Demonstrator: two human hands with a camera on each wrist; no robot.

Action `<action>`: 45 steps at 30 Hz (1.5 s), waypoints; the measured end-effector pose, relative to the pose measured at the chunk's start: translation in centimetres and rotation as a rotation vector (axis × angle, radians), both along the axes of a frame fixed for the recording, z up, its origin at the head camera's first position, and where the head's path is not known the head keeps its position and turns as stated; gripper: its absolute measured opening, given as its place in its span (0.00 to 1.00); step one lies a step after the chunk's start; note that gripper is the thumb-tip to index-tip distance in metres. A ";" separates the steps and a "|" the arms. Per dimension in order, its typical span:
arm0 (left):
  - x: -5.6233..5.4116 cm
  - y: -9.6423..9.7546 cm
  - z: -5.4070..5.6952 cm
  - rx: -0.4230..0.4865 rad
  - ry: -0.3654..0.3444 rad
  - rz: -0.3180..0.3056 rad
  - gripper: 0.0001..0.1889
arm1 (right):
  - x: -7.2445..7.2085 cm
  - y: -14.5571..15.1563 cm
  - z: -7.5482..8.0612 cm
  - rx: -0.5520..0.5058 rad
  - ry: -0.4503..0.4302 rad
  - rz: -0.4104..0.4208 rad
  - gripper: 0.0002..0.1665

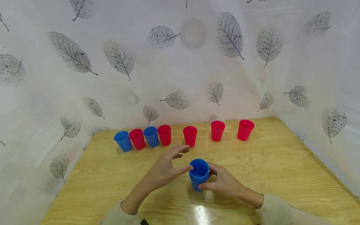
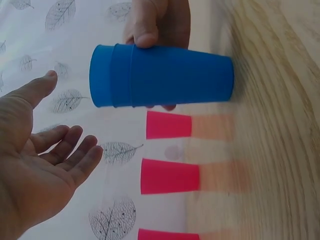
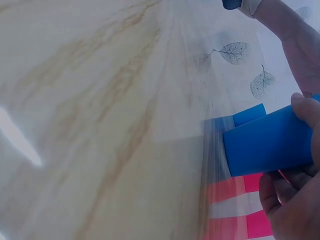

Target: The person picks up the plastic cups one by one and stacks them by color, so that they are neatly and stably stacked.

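A stack of nested blue cups [image 1: 196,183] stands upright near the middle of the table, its open top toward the head camera. My right hand [image 1: 225,185] grips it from the right, thumb on the near side and fingers round the far side. In the left wrist view the stack [image 2: 180,75] shows several rims one behind another at its mouth. Just left of the stack is my left hand [image 1: 163,170], fingers spread and loosely bent, its thumb tip at the top rim. The left palm [image 2: 35,185] holds nothing.
Along the back of the wooden table [image 1: 107,178], a blue cup [image 1: 122,141], a red cup [image 1: 137,139], another blue cup [image 1: 151,137] and another red cup [image 1: 164,135] stand close together. Further right are spaced red cups [image 1: 217,131]. A leaf-patterned sheet [image 1: 168,72] hangs behind.
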State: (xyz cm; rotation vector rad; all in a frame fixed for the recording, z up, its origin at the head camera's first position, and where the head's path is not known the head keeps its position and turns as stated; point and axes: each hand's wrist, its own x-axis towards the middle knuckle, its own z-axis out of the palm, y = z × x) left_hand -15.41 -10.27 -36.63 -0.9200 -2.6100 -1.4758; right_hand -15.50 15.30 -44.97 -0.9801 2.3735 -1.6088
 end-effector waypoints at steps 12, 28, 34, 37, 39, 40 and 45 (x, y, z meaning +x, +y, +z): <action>-1.4 -4.4 -1.2 0.037 -0.034 0.186 0.28 | -0.2 0.0 0.1 0.003 -0.039 -0.002 0.36; -3.1 -9.0 -1.5 0.048 0.017 0.335 0.25 | -0.2 0.1 0.4 0.036 -0.052 0.001 0.35; -4.8 -10.4 -1.4 0.038 0.023 0.387 0.27 | -0.2 0.1 0.5 0.039 -0.056 0.008 0.35; -5.6 -11.0 -1.2 0.024 0.027 0.409 0.27 | -0.2 0.1 0.5 0.042 -0.054 0.012 0.36; -6.1 -11.3 -1.1 0.014 0.027 0.420 0.27 | -0.3 0.1 0.5 0.044 -0.054 0.012 0.36; -6.3 -11.5 -1.0 0.011 0.024 0.423 0.27 | -0.3 0.1 0.5 0.045 -0.054 0.012 0.36; -7.5 -12.1 -0.6 -0.039 0.013 0.430 0.31 | -0.3 0.1 0.6 0.045 -0.059 0.012 0.36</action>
